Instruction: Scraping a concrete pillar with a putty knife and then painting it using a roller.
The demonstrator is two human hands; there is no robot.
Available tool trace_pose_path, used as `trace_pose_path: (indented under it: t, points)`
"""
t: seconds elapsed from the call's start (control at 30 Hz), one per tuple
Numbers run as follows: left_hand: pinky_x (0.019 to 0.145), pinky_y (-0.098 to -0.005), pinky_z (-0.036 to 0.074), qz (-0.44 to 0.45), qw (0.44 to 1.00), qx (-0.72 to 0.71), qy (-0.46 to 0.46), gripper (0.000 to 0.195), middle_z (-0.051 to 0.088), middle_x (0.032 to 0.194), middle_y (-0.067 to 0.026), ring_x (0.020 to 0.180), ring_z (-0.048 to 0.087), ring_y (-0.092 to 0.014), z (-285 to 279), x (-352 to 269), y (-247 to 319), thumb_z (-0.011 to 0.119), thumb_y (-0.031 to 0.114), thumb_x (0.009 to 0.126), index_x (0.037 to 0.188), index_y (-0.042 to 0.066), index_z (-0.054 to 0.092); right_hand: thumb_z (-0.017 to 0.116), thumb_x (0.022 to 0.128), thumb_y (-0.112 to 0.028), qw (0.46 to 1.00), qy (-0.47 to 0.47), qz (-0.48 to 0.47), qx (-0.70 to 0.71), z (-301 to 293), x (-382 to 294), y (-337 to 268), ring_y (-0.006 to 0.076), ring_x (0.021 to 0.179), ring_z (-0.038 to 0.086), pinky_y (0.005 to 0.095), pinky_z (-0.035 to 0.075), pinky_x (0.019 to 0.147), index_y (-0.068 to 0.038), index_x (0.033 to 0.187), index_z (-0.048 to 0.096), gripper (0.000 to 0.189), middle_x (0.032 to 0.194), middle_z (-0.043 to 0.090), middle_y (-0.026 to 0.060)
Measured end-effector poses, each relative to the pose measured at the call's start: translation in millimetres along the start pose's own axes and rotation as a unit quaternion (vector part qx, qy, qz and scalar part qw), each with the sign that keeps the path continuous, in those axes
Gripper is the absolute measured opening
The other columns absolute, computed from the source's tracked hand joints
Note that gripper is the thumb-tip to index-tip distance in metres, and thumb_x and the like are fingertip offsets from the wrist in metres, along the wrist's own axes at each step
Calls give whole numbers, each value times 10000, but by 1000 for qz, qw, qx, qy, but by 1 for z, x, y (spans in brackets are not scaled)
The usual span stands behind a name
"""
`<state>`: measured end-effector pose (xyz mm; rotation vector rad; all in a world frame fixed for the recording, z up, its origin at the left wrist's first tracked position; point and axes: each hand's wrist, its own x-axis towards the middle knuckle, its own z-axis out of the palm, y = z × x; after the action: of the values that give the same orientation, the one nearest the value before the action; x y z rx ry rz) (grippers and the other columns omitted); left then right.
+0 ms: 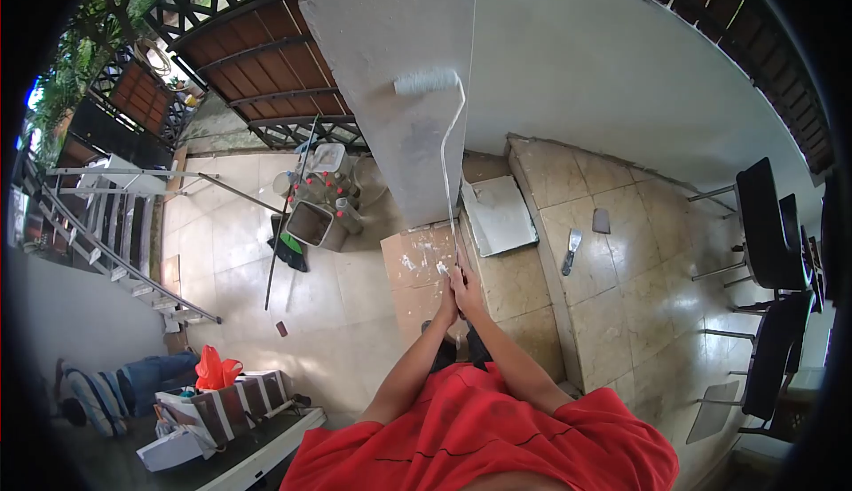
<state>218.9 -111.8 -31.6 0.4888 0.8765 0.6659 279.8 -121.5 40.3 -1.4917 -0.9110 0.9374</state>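
A paint roller (426, 83) with a white-coated sleeve rests against the grey face of a pillar (393, 18). Its bent wire frame and handle run down to my two hands, held close together. My right hand (470, 289) grips the handle from the right. Just beside it, my left hand (447, 303) is closed around the handle too, its fingers partly hidden. Beneath them lies a cardboard sheet (406, 294) spattered with white paint. Right of the pillar's foot sits a paint tray (500, 214) coated in pale paint.
A putty knife (572, 251) and a small flat block (601, 220) lie on the raised tiled step (619, 318). Black chairs (765, 224) line the right. Bottles (326, 188), a bucket (310, 223), a broom (293, 250) and a ladder (126, 271) are left. A person (133, 384) is at lower left.
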Motion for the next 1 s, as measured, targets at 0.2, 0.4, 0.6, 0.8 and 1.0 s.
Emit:
trace_pose_path:
  t: [0.2,0.4,0.6,0.8,1.0]
  points:
    - [656,-405,496,-76,996,-44,1,676,554,939,-114,771,578,-278,-10,-29,-32,183,650,820,1062,79,453,439,865,-209,995,20,9,-100,2,-43,33,203,561,515,317,425,576,-114,1301,337,458,688,567,213]
    - [646,-413,500,-114,988,-89,-45,685,556,920,-121,764,580,-290,-9,-42,-38,179,661,812,1060,82,450,441,865,-184,997,14,7,-74,-14,-56,9,175,554,499,318,425,553,-76,1285,351,442,671,544,223]
    - [887,-297,355,145,988,36,-48,665,502,1080,-46,1011,467,-163,73,-42,65,134,575,870,1208,58,379,388,912,-161,990,46,-96,89,-18,1,-68,46,557,355,184,349,512,-39,1296,341,406,628,390,-30]
    - [978,-309,275,373,903,73,-199,851,380,1270,-70,1156,376,-199,202,-70,281,133,696,775,1321,48,205,388,904,-85,946,69,-295,116,-7,92,-313,42,504,298,184,306,456,-84,1323,306,428,601,328,-50]
    - [872,-298,389,528,800,105,-264,875,410,1230,-105,1035,489,-192,312,-76,422,91,708,762,1318,43,208,403,902,-78,876,26,-451,169,-27,173,-481,27,490,243,186,233,415,-148,1332,305,447,600,270,-63]
